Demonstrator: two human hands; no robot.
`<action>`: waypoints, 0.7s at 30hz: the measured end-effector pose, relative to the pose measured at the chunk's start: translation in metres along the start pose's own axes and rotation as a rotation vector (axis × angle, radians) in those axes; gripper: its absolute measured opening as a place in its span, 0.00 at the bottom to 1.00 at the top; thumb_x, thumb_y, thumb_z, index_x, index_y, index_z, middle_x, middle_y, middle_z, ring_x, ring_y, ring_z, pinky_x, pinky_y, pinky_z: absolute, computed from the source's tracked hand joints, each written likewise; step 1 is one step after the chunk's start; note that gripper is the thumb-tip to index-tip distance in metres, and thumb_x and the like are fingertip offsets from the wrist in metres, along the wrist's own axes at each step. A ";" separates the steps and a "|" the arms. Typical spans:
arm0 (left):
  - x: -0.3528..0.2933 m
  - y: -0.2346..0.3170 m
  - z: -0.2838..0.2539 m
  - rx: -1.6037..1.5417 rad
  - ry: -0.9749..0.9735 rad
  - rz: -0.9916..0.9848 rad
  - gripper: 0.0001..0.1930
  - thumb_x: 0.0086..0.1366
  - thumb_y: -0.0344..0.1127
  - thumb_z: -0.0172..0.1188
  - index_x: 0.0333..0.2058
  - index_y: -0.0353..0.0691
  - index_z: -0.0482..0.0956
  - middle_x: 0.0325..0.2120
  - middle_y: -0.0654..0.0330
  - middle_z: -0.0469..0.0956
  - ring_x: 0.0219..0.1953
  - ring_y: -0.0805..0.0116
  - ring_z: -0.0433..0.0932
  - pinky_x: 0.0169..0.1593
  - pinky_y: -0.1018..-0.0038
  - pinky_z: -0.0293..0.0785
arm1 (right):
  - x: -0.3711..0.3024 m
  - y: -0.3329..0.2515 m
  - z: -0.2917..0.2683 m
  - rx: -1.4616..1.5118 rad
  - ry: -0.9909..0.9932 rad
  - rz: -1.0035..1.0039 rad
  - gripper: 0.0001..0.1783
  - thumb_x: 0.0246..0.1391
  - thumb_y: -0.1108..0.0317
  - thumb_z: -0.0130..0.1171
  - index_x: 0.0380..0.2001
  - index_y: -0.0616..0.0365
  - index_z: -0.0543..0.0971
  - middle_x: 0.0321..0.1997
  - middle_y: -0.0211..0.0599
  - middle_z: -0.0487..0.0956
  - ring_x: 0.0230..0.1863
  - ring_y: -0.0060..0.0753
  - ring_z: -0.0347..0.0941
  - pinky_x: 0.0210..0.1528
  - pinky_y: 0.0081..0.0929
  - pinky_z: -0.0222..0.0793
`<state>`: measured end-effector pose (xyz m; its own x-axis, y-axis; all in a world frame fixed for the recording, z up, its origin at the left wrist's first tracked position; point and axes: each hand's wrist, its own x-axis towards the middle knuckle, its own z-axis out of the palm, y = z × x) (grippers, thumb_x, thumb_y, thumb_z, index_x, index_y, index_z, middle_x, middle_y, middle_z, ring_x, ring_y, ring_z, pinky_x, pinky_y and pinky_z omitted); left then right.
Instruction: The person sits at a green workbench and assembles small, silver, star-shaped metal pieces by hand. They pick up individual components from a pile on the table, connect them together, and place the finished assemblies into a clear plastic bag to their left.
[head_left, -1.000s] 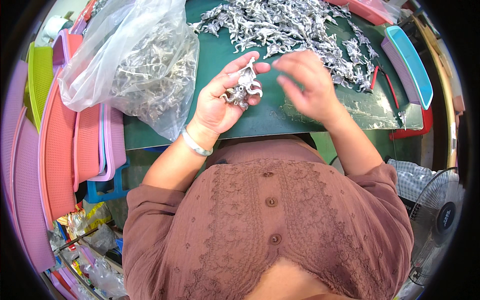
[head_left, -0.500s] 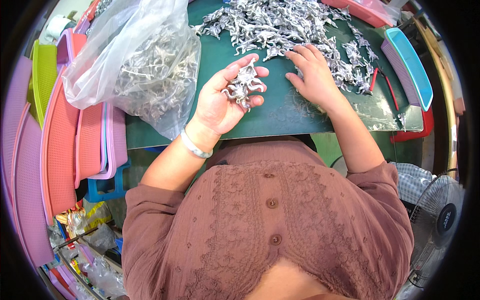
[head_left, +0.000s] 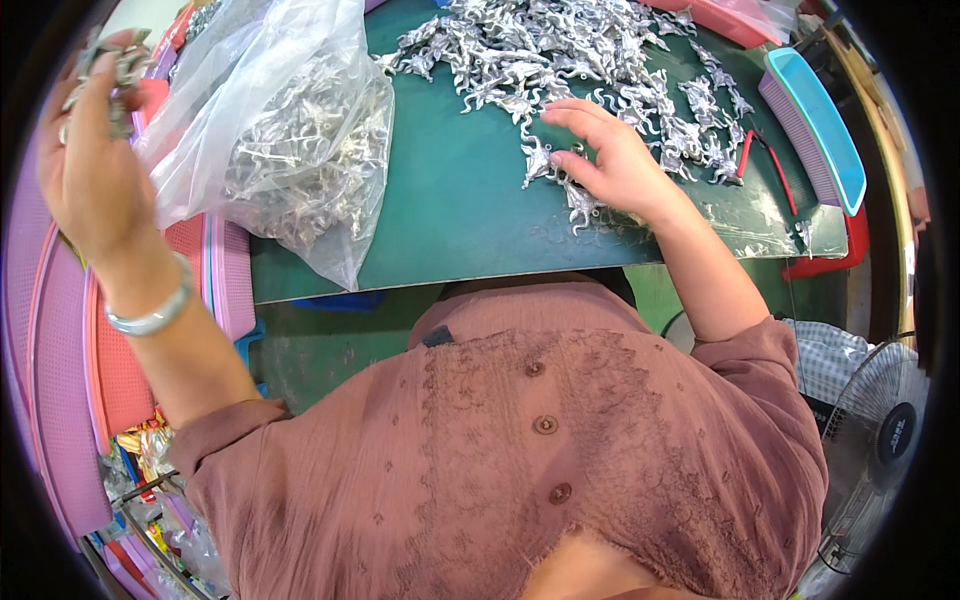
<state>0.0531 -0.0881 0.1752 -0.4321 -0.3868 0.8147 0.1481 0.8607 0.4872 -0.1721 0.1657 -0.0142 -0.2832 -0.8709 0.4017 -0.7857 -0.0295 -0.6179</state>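
Observation:
My left hand (head_left: 95, 185) is raised at the far left over the stacked baskets, closed around several silvery metal castings (head_left: 125, 75) that stick out past the fingers. On the green table (head_left: 430, 180), my right hand (head_left: 612, 165) rests at the near side of a large heap of the same small figure-shaped metal castings (head_left: 560, 50). Its fingers are curved, with the thumb apart from them. A few loose castings (head_left: 537, 160) lie beside and under that thumb. Exactly what touches its fingertips is partly hidden.
A clear plastic bag (head_left: 310, 160) full of castings stands on the table's left. Stacked pink and purple baskets (head_left: 70, 390) line the left side. Red-handled pliers (head_left: 770, 165) and a blue basket (head_left: 815, 125) lie at the right. A fan (head_left: 880, 440) stands lower right.
My left hand has swung from above the table to the far left, carrying its castings. My right hand has shifted slightly left and nearer, and a few castings have come away from the heap.

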 end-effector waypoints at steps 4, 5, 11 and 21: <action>0.028 -0.038 -0.023 0.327 -0.113 -0.214 0.18 0.58 0.38 0.53 0.45 0.33 0.71 0.34 0.57 0.75 0.36 0.74 0.72 0.39 0.82 0.65 | 0.005 0.007 -0.005 -0.206 -0.101 -0.061 0.18 0.43 0.65 0.58 0.38 0.62 0.73 0.41 0.42 0.72 0.43 0.44 0.68 0.46 0.34 0.63; 0.028 -0.042 -0.024 0.430 -0.264 -0.294 0.19 0.58 0.38 0.53 0.46 0.34 0.71 0.34 0.58 0.75 0.37 0.74 0.71 0.40 0.82 0.65 | 0.007 0.007 -0.005 -0.240 -0.138 -0.069 0.19 0.42 0.62 0.59 0.37 0.62 0.74 0.39 0.41 0.73 0.42 0.43 0.67 0.45 0.35 0.63; 0.010 -0.038 -0.011 0.518 -0.405 -0.289 0.20 0.59 0.42 0.54 0.47 0.37 0.72 0.34 0.59 0.76 0.39 0.72 0.72 0.45 0.79 0.64 | 0.009 -0.011 -0.005 -0.568 -0.241 0.055 0.23 0.35 0.52 0.63 0.30 0.60 0.76 0.37 0.38 0.72 0.44 0.40 0.63 0.45 0.36 0.59; -0.096 0.004 0.109 0.075 -0.728 -0.069 0.14 0.55 0.29 0.56 0.42 0.35 0.74 0.31 0.60 0.73 0.28 0.77 0.70 0.31 0.80 0.68 | 0.006 0.000 0.010 -0.431 -0.127 -0.020 0.11 0.37 0.63 0.59 0.26 0.58 0.75 0.35 0.35 0.71 0.43 0.38 0.63 0.47 0.37 0.56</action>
<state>-0.0017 -0.0114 0.0643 -0.9235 -0.1452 0.3552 0.0493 0.8730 0.4852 -0.1682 0.1555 -0.0179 -0.2169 -0.9262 0.3083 -0.9553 0.1364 -0.2623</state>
